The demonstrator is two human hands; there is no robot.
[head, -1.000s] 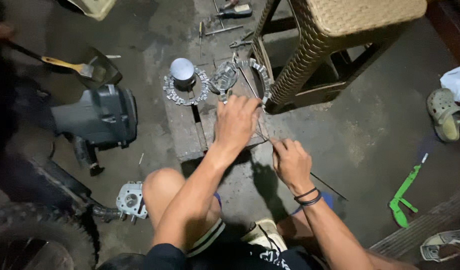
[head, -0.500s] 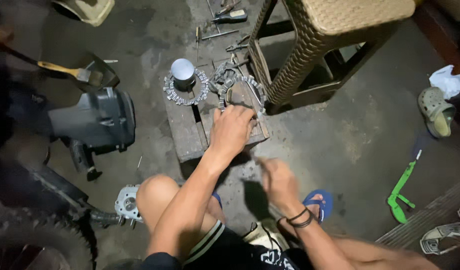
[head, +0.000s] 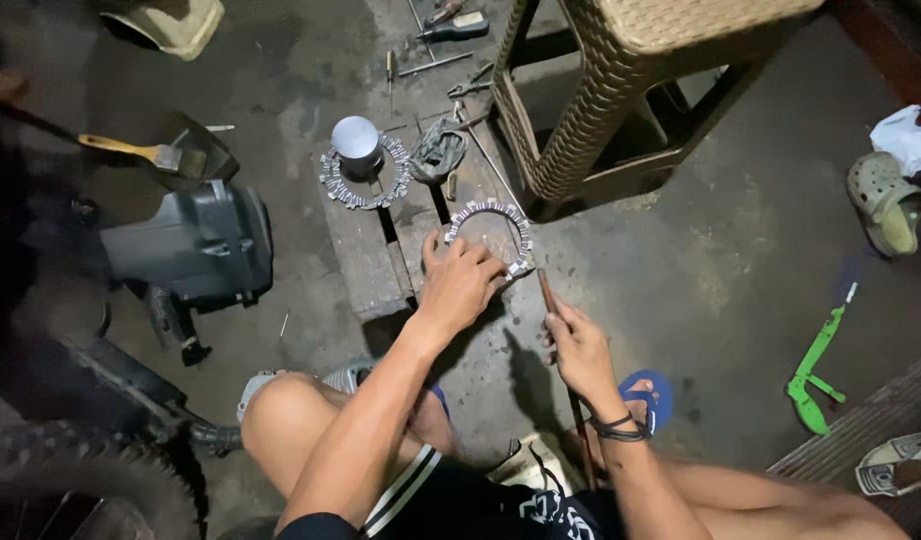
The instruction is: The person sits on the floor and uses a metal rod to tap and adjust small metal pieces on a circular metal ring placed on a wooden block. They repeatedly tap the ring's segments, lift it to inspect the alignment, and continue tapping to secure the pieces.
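Head view, looking down on a dim concrete floor. A toothed metal ring (head: 488, 235) is seen lying flat on a worn wooden board (head: 365, 255), just above the centre of the picture. The ring is pressed down at its six o'clock edge by the left hand (head: 458, 285), fingers spread over it rather than closed around it. A thin metal rod (head: 546, 292) is gripped in the right hand (head: 580, 350), which sits at four o'clock from the ring, with the rod tip close to the ring's lower right edge.

The ring appears grey, thin and open in the middle, with small blocks all around its rim. A second toothed ring (head: 365, 180) is seen at ten o'clock from the first, lying around a round metal can (head: 357, 140). By the look of it, one ring is set aside and one is in hand; how much is left cannot be told.

A wicker stool (head: 620, 90) stands at one o'clock, a paintbrush (head: 130, 150) far off at nine o'clock.
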